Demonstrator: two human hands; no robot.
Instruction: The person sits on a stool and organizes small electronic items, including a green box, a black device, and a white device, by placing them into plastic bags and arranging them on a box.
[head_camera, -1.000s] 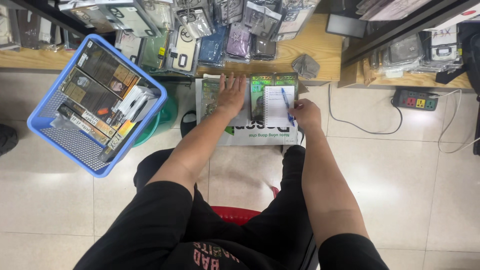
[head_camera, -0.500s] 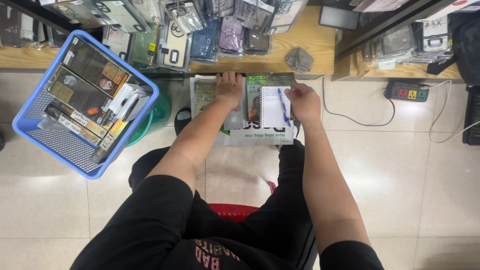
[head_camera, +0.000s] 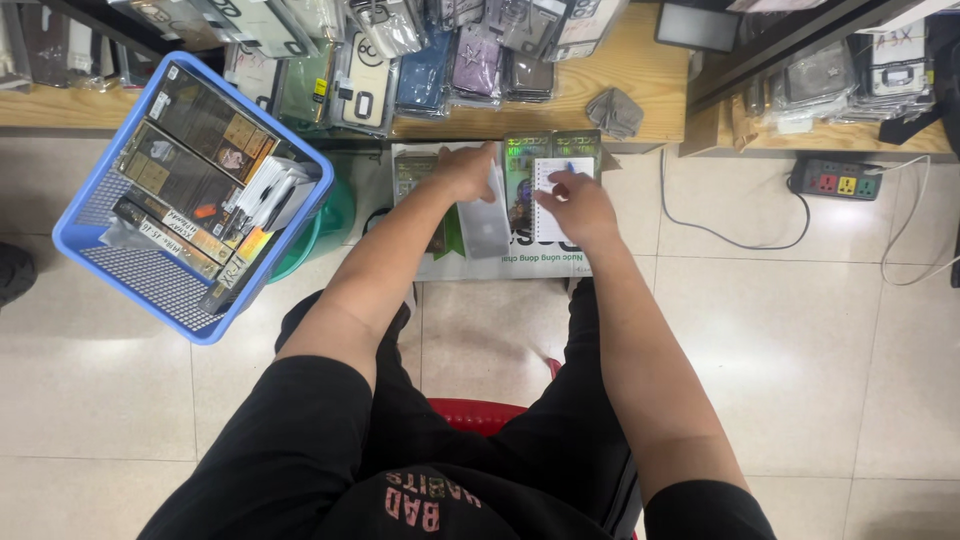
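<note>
A cardboard box (head_camera: 500, 262) on the tiled floor (head_camera: 800, 350) carries a notepad (head_camera: 553, 205) and green packets (head_camera: 525, 165)

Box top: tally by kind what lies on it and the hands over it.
Hands: 2, left hand and right hand
Notebook: 1
Pen: 1
Clear sleeve: 1
Green packets: 2 showing
Total: 7, all on the box

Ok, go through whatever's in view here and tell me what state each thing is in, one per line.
Left hand: holds a flat grey-white packet, tilted.
Right hand: rests on the white spiral notepad, holding a blue pen.
White spiral notepad: open, lying flat.
Blue plastic mesh basket: tilted, full of boxed packets.
Black power strip: on floor, sockets unused.
</note>
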